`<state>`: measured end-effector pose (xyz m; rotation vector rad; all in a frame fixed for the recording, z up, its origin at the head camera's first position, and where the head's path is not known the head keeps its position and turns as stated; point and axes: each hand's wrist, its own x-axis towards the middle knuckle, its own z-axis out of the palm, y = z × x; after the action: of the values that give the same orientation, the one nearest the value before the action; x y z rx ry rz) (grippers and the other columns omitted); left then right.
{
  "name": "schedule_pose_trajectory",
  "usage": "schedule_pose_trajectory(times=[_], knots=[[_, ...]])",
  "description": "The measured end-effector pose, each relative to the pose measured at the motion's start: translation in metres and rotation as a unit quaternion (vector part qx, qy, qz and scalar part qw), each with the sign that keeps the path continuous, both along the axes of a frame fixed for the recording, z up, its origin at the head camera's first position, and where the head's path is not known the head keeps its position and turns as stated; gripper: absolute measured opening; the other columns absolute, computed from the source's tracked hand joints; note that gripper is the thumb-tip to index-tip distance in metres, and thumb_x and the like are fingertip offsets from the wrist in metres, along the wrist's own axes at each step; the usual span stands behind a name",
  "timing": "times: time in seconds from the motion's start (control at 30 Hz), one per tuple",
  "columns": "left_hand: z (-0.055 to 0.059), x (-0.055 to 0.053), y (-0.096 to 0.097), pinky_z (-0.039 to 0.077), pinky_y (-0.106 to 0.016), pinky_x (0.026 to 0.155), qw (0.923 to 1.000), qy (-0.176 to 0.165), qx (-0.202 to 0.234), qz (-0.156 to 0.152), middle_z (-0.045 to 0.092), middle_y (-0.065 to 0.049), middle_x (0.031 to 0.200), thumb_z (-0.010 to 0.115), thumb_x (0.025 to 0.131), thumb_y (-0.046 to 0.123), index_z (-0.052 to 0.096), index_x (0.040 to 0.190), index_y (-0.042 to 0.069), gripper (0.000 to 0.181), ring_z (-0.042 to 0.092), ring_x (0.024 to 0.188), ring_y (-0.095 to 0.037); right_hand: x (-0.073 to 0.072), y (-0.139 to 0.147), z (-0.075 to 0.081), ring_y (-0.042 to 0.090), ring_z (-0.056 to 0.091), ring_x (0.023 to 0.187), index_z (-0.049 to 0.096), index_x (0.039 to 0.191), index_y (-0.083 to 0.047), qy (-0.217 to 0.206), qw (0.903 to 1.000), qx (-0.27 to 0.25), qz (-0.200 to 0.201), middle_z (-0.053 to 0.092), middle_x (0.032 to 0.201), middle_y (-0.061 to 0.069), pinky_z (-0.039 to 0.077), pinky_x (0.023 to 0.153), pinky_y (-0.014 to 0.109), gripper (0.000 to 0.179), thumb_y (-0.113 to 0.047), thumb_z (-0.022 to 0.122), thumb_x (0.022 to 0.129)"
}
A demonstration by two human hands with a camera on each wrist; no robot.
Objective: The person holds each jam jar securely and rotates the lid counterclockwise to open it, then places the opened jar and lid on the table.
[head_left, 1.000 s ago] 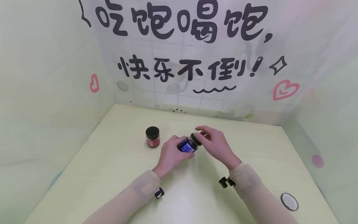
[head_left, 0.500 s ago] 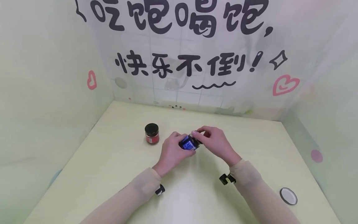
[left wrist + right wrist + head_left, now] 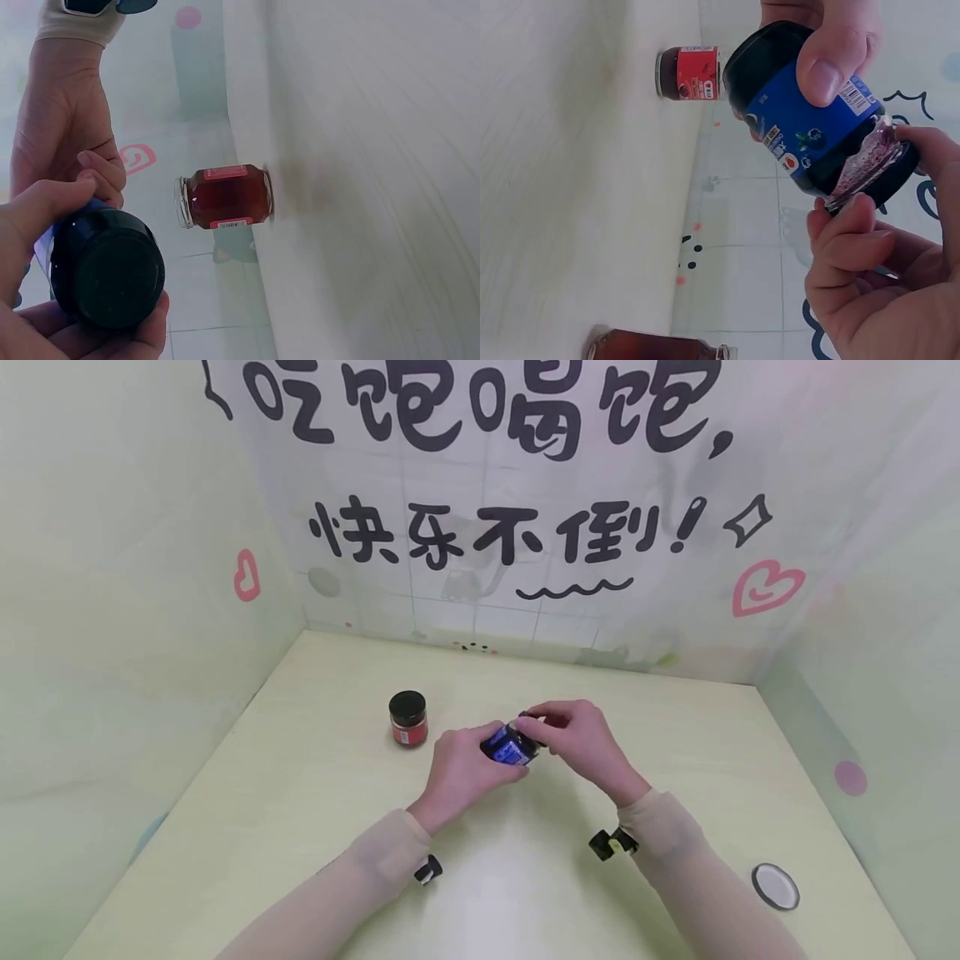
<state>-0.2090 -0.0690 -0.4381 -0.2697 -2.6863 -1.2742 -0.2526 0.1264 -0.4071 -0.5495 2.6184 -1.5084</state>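
A blueberry jam jar (image 3: 512,747) with a blue label is held tilted above the table in my left hand (image 3: 465,775). The left thumb (image 3: 826,75) presses across the label in the right wrist view, and the jar's dark base (image 3: 112,270) faces the left wrist camera. My right hand (image 3: 588,747) grips the black lid (image 3: 900,174) at the jar's mouth, fingers and thumb round its edge. Purple smears show on the glass just under the lid. In the head view the right fingers cover most of the lid.
A red-labelled jar (image 3: 408,720) with a black lid stands to the left on the table (image 3: 315,793). Another jar (image 3: 229,196), with dark red contents and a bare glass rim, stands beyond the hands. A loose lid (image 3: 776,887) lies white side up by the right forearm.
The right fingers, raised off the lid a second ago, have curled down round it. The left hand keeps its hold on the jar. The head view has shifted slightly.
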Motion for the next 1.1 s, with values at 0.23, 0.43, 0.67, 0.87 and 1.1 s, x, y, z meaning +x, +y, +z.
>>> schedule_pose_trajectory(times=[0.23,0.43,0.67,0.87,1.1], knots=[[0.002,0.0,-0.002,0.053,-0.03,0.067,0.9999,-0.007,-0.014,0.004,0.074,-0.005,0.103,0.09,0.067,0.046,0.073,0.125,0.017,0.067,0.064,0.081,-0.016,0.002,0.0,0.002,0.025,0.065,0.075,0.08,0.1,-0.023,-0.031,0.9985,-0.044,-0.013,0.076,0.093,0.0,0.054,0.06,0.037,0.036,-0.052,0.082,0.08],[0.008,0.002,-0.003,0.052,-0.029,0.067,0.9997,-0.019,-0.011,0.006,0.074,-0.007,0.107,0.091,0.065,0.048,0.072,0.126,0.015,0.072,0.065,0.083,-0.015,0.006,-0.002,0.005,0.024,0.064,0.076,0.081,0.101,-0.02,-0.031,0.9974,-0.063,-0.016,0.075,0.098,0.002,0.054,0.061,0.04,0.034,-0.048,0.083,0.08],[0.021,0.004,-0.002,0.05,-0.029,0.06,0.9999,0.005,-0.003,-0.012,0.074,0.003,0.091,0.091,0.064,0.049,0.077,0.116,0.019,0.062,0.063,0.072,-0.011,0.008,0.001,0.01,0.018,0.057,0.066,0.081,0.1,-0.017,-0.008,0.9949,-0.099,-0.016,0.074,0.094,0.006,0.049,0.054,0.029,0.032,-0.042,0.084,0.081],[0.022,0.002,-0.002,0.05,-0.03,0.057,0.9995,-0.019,0.003,-0.024,0.071,0.008,0.084,0.09,0.064,0.051,0.078,0.111,0.021,0.057,0.062,0.07,-0.012,0.005,0.002,0.005,0.016,0.053,0.063,0.081,0.099,-0.015,-0.006,0.9927,-0.12,-0.012,0.071,0.09,0.009,0.046,0.052,0.027,0.029,-0.038,0.085,0.082],[0.018,-0.002,-0.004,0.051,-0.03,0.059,0.9989,-0.036,0.024,-0.019,0.073,0.007,0.087,0.092,0.062,0.05,0.079,0.112,0.019,0.061,0.063,0.072,-0.012,-0.001,0.0,-0.003,0.02,0.057,0.068,0.081,0.1,-0.015,0.008,0.9931,-0.117,0.004,0.073,0.093,0.009,0.048,0.053,0.03,0.028,-0.037,0.083,0.083]])
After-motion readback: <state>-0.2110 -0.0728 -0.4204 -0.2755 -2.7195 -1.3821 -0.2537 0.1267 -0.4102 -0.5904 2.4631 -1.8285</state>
